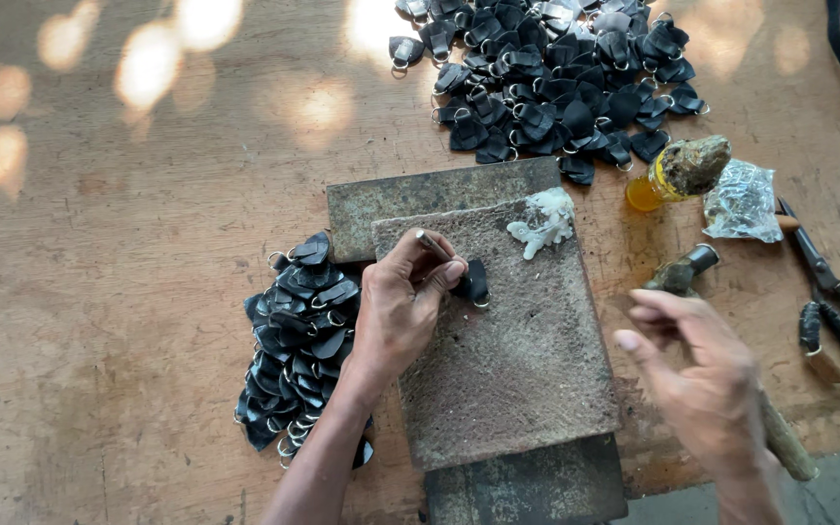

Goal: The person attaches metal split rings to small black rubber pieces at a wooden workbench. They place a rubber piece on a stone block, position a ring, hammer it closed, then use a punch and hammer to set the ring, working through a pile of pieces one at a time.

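Both arms enter from the lower edge, bare from forearm to fingertip, with no sleeve, glove, watch or ring showing. The lean, sinewy left hand (396, 311) has short nails and dusty knuckles. The right hand (702, 374) is slightly blurred, its fingers (658, 313) long and bony, with veins and tendons standing out along its back

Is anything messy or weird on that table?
A crumpled white lump sits on a corner of the rough work pad, beside where the left hand holds a small punch on a black leather tab. The yellow bottle lies tipped over with a crusty top. Nothing looks spilled.
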